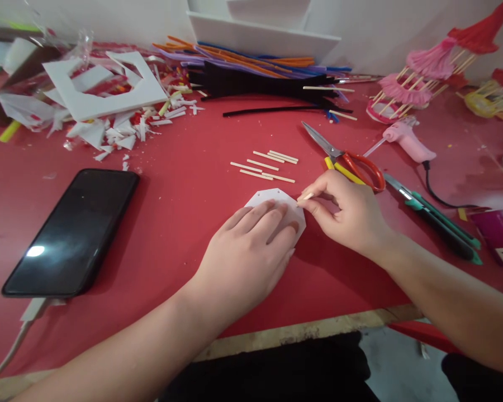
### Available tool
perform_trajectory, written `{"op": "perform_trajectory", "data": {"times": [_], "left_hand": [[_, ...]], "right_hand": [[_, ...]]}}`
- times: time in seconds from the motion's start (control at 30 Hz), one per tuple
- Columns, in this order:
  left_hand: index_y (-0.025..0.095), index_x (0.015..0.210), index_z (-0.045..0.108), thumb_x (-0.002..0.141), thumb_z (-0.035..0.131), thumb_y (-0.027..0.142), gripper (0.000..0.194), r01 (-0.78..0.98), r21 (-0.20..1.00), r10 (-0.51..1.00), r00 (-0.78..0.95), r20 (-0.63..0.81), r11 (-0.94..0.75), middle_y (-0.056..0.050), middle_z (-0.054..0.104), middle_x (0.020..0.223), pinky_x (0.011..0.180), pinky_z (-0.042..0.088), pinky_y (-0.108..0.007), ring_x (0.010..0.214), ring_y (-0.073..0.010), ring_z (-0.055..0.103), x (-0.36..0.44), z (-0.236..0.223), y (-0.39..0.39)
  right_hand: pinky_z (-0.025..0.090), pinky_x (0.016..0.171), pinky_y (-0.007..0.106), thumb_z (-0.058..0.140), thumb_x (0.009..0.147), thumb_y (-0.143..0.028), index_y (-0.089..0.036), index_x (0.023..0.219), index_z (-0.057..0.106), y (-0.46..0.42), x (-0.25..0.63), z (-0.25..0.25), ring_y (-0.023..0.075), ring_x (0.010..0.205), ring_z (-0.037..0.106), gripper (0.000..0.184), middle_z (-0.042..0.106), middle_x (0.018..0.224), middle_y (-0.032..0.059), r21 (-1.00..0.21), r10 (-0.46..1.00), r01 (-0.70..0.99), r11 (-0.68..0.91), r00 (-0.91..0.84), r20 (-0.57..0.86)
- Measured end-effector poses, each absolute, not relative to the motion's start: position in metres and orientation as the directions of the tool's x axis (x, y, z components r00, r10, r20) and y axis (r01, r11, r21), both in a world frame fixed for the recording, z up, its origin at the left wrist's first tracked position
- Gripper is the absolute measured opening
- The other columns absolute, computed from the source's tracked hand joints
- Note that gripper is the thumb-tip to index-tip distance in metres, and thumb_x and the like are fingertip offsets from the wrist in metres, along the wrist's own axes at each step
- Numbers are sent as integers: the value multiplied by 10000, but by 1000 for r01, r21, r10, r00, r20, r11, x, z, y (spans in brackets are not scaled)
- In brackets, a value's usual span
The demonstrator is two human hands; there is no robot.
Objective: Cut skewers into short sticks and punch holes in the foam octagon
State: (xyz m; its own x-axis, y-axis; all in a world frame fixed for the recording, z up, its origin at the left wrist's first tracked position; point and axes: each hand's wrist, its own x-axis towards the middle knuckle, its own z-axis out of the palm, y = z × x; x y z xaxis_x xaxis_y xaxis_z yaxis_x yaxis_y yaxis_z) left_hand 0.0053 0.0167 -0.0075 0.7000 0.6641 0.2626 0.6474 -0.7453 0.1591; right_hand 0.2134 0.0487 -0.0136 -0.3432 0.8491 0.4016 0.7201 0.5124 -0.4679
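Note:
My left hand (pixel 255 240) lies flat over a white many-sided foam piece (pixel 270 196), its fingers spread and pressing it to the red table. Small holes show near the piece's far edge. Thumb and forefinger of my right hand (pixel 339 209) pinch a short wooden stick (pixel 308 196) at the piece's right edge, its lower end at or close to a hole. Several more short wooden sticks (pixel 263 164) lie loose on the table just beyond the piece. The piece's near part is hidden under my left hand.
Red-handled scissors (pixel 339 153), a green-black utility knife (pixel 438 220) and a pink glue gun (pixel 411 142) lie to the right. A charging phone (pixel 73 231) is at left. Foam scraps (pixel 109 134), pipe cleaners (pixel 251 81) and a pink tiered model (pixel 419 84) stand behind.

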Motion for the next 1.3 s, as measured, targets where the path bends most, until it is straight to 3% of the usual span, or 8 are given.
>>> {"op": "perform_trajectory", "data": {"times": [0.1,0.23,0.33,0.53,0.87,1.03,1.17,1.3], "left_hand": [[209,1245,581,932,469,276,339,649,161,666,698,263,-744,-98,620,1246,991,493,-460,1230,-279,537,5,-7,17],[237,1206,603,924,498,303,308,659,159,677,699,232,-735,-77,613,1270,951,514,-449,1240,-273,526,6,-4,16],[256,1252,578,901,532,410,386,694,155,710,675,200,-703,-61,587,1319,924,513,-498,1266,-324,487,5,-3,15],[280,1322,538,865,511,564,539,756,145,770,618,161,-638,-36,510,1412,925,481,-577,1329,-434,359,4,-4,12],[303,1349,516,864,470,595,567,857,16,851,510,126,-515,-76,535,1346,719,508,-473,944,-336,522,6,0,12],[263,1261,599,774,397,781,739,827,41,816,543,199,-560,-130,611,1157,663,493,-455,839,-309,520,3,-3,13],[212,1227,625,717,377,843,848,751,103,742,606,288,-653,-147,609,1175,749,502,-489,939,-341,528,3,-2,14],[178,1255,600,795,445,741,743,567,193,598,743,301,-801,-94,580,1305,999,450,-490,1183,-345,484,4,-1,14]], "right_hand": [[551,606,292,607,846,-164,-255,885,554,47,214,-12,174,719,684,112,706,841,4,-526,854,680,511,-328,405],[570,661,327,618,867,-232,-269,950,525,49,218,-7,192,799,702,130,701,875,13,-684,822,510,521,-84,564],[566,648,327,640,859,-251,-280,944,520,54,222,-6,197,817,704,150,695,856,6,-705,804,503,501,32,594],[571,657,300,596,890,-234,-255,1014,581,56,222,-9,174,822,704,126,709,947,29,-751,874,515,414,5,486],[594,715,269,661,834,-210,-219,942,632,53,218,-11,144,770,688,113,703,872,15,-773,908,501,389,-66,414],[588,760,284,659,831,-190,-217,902,631,54,215,-12,155,835,690,80,702,885,14,-806,920,450,384,-114,375],[580,775,278,655,838,-202,-219,918,647,54,213,-15,155,864,691,82,716,919,16,-804,927,462,373,-144,347],[576,758,254,645,850,-210,-229,937,643,55,214,-16,145,873,689,90,713,938,11,-796,922,469,383,-148,357]]}}
